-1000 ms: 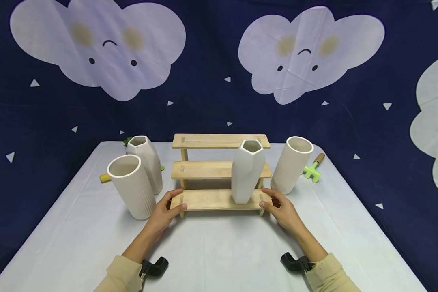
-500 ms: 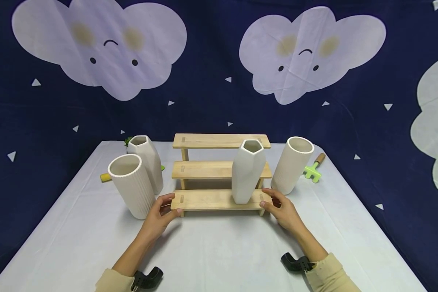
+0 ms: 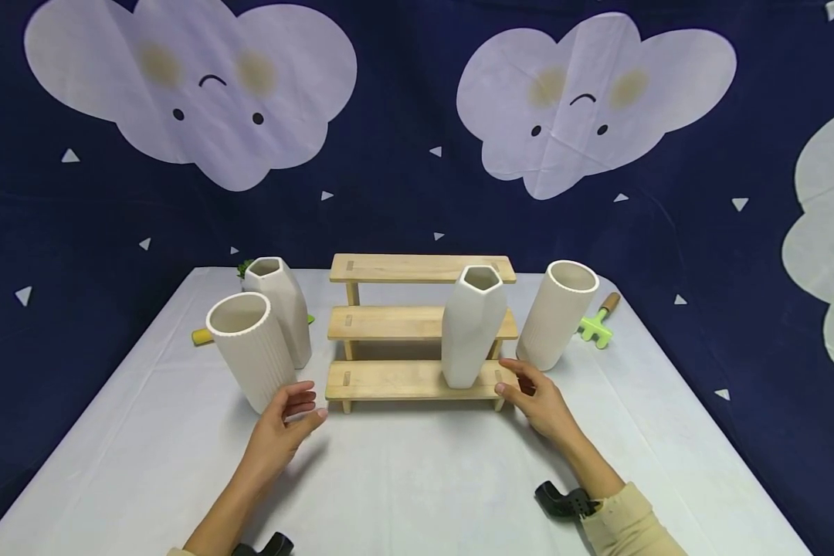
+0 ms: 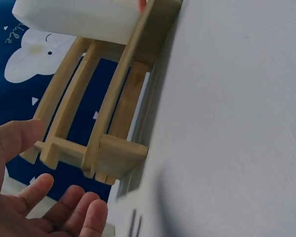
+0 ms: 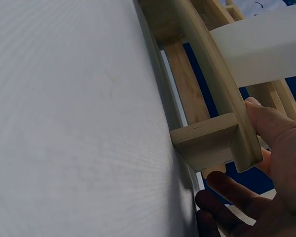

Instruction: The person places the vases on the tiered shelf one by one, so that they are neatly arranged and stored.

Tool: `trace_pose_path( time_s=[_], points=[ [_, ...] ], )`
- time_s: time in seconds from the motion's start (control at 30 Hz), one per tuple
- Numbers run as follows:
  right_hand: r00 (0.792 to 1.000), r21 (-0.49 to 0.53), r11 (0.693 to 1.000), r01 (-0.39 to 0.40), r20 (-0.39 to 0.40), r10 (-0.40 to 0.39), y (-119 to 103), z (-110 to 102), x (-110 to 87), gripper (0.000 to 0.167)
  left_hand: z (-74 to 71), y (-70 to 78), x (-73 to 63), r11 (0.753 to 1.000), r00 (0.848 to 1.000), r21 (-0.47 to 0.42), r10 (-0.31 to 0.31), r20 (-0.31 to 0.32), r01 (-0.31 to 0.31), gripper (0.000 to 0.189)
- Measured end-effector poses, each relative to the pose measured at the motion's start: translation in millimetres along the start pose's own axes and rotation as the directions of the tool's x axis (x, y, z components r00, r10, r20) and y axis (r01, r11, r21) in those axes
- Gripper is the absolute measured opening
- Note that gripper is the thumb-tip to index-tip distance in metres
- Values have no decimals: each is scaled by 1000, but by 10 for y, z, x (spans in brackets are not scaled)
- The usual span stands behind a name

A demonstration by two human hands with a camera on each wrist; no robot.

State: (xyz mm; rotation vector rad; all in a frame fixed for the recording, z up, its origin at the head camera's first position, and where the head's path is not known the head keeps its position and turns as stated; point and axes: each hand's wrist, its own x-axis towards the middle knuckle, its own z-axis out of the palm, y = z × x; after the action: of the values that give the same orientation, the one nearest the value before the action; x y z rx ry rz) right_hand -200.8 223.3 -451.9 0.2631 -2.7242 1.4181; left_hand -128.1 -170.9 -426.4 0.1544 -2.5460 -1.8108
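Note:
A three-tier wooden plant stand [image 3: 389,380] stands in the middle of the white table. On the right half of its lowest step sits a white faceted vase [image 3: 469,332]. My left hand [image 3: 285,425] is off the stand's left end, fingers loosely bent around nothing, in front of a ribbed white vase [image 3: 250,347]. In the left wrist view, a gap shows between the fingertips [image 4: 96,212] and the stand. My right hand [image 3: 538,401] holds the right end of the lowest step. Its thumb [image 5: 261,116] lies along the board, the other fingers around the end.
Behind the ribbed vase stands another faceted vase [image 3: 278,309], with a yellow handle [image 3: 201,337] partly hidden beside them. To the right of the stand are a white cylindrical vase [image 3: 556,316] and a green hand rake [image 3: 596,328]. A dark blue cloud-print curtain [image 3: 403,116] hangs behind.
My left hand has let go of the stand's left end and moved back toward the front left. My right hand and the stand have stayed put.

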Motion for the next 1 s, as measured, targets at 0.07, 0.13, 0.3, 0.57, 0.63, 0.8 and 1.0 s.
trace_pose_path(
  time_s=[0.07, 0.13, 0.3, 0.57, 0.63, 0.8, 1.0],
  points=[
    [1000, 12, 1000, 0, 2, 0, 3, 0, 0, 49, -33, 11, -39, 1000, 1000, -1, 10, -23, -10, 53],
    [1000, 16, 1000, -4, 4, 4, -4, 0, -2, 50, -69, 11, -77, 999, 998, -5, 33, -44, -34, 52],
    [1000, 27, 1000, -15, 4, 15, -3, -3, 4, 50, -168, -40, -162, 996, 991, 12, 89, -100, -88, 49],
    [1000, 23, 1000, -7, 1, 7, 20, 2, 6, 49, -291, -85, -217, 993, 962, -15, 112, -248, -119, 40],
    [1000, 20, 1000, -2, 1, 2, 22, 4, 4, 48, -309, -88, -221, 994, 955, -37, 93, -283, -108, 40],
    [1000, -1, 1000, -10, -5, 10, 16, 2, 4, 49, -347, -97, -194, 992, 930, -93, 50, -364, -89, 39],
    [1000, 23, 1000, -2, -8, 2, 14, 2, 4, 49, -398, -141, -122, 981, 889, -154, 32, -457, -115, 39]
  ],
)
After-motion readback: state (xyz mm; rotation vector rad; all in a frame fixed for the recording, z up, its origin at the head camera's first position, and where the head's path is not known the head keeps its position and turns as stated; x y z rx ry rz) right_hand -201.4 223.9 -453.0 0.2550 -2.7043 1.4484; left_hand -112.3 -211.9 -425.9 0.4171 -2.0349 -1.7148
